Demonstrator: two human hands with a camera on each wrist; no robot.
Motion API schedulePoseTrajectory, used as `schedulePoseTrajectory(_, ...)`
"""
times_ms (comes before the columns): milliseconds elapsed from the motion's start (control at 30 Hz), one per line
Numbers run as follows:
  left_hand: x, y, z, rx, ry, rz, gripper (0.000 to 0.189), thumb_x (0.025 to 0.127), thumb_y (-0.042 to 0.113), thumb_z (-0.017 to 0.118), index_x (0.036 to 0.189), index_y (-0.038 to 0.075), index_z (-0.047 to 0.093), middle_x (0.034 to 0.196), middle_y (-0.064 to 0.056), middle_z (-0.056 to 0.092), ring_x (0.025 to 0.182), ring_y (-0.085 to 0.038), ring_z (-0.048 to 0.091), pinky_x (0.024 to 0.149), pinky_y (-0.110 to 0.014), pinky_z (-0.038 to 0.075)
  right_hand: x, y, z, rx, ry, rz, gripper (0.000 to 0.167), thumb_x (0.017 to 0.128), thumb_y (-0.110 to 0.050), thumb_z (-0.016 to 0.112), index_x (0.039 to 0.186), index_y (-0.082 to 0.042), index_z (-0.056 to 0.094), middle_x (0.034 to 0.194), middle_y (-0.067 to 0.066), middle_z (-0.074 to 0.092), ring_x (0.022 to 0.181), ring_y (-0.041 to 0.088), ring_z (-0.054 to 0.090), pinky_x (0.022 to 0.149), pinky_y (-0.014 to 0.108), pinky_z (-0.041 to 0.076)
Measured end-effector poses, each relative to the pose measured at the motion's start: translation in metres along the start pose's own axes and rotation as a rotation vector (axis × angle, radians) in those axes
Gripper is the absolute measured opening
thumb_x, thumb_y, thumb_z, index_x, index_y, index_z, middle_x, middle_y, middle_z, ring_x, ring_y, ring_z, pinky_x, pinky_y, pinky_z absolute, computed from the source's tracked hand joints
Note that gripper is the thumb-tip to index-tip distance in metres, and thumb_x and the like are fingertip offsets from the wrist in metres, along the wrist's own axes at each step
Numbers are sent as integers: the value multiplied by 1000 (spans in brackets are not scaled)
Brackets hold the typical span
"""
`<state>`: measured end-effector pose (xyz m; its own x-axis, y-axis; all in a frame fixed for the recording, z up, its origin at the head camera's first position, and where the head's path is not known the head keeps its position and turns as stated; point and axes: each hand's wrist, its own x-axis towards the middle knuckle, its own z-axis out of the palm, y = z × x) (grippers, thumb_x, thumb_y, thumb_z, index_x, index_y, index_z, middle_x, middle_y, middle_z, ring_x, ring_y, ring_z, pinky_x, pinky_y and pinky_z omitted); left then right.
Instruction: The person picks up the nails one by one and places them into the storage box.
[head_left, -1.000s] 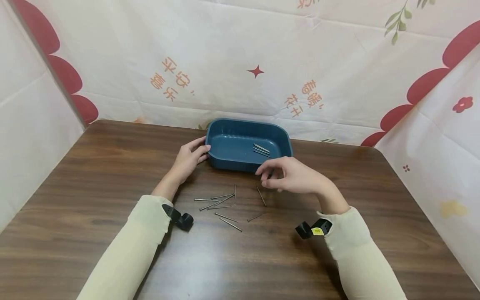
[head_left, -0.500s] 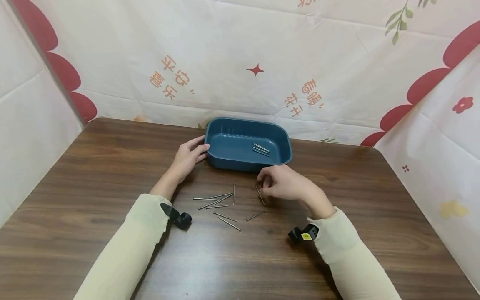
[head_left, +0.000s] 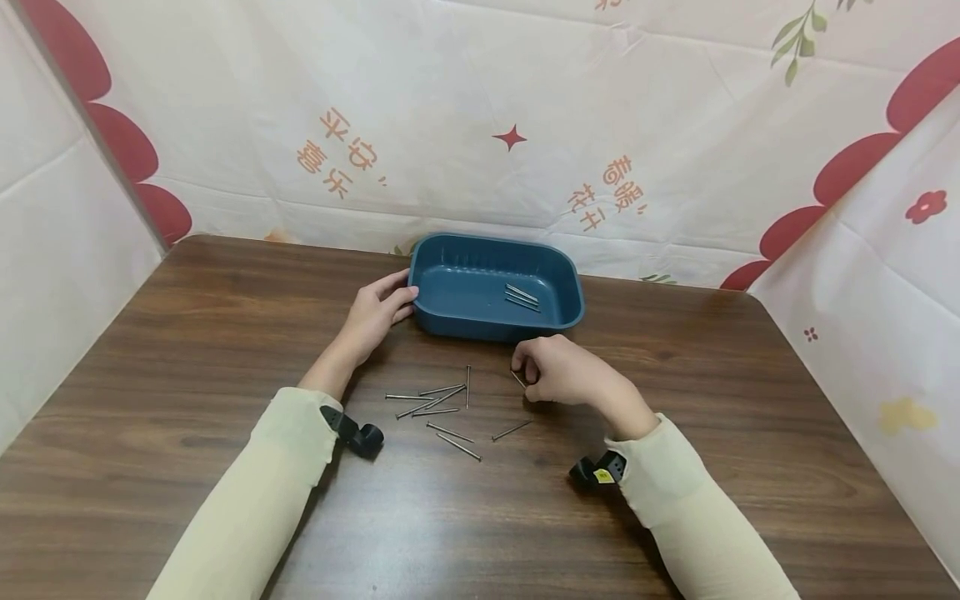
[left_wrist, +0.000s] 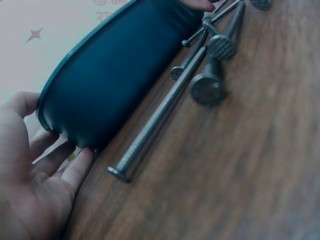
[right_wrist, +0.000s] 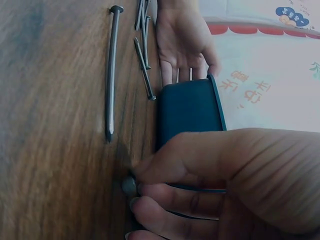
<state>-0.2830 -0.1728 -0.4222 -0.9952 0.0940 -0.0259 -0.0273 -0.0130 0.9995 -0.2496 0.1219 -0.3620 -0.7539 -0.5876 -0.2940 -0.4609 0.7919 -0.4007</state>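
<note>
A blue plastic tray [head_left: 491, 327] stands near the table's back edge with several nails [head_left: 522, 297] lying in it. My left hand [head_left: 370, 318] touches its left end, the fingers fairly straight against the wall and the thumb at the rim. In front of the tray, my right hand [head_left: 566, 367] pinches a nail [head_left: 518, 379] low over the table between thumb and fingertips. That nail's head [right_wrist: 129, 186] shows in the right wrist view; most of its shank is hidden by the hand.
Several loose nails [head_left: 431, 404] lie crossed on the wooden table [head_left: 225, 333] between the hands. A single nail [head_left: 512, 431] lies nearer the right hand. A printed cloth [head_left: 465, 117] hangs right behind the table and along both sides.
My right hand has come down and back from the tray's front rim and now pinches the nail that lay below it. The left hand stays at the tray's end.
</note>
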Motion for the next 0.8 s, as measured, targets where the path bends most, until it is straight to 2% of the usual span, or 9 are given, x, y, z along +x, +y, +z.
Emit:
schedulePoseTrajectory(467,-1,-1,0,17,5,-1,56,104,24,55,156,7,39,158,-15,43,138,-27,54,109,-31,52,3,-7,7,-65,35,19,30,79,0,73,105,-13,63,83,1,60,72,14,52,64,26,43)
schedulePoseTrajectory(800,-1,1,0,8,-1,0,57,104,24,56,156,7,39,159,-15,42,139,-27,53,110,-32,51,3,-8,8,-118,55,59,26,78,-3,74,98,-18,64,83,-2,60,74,14,54,62,27,41)
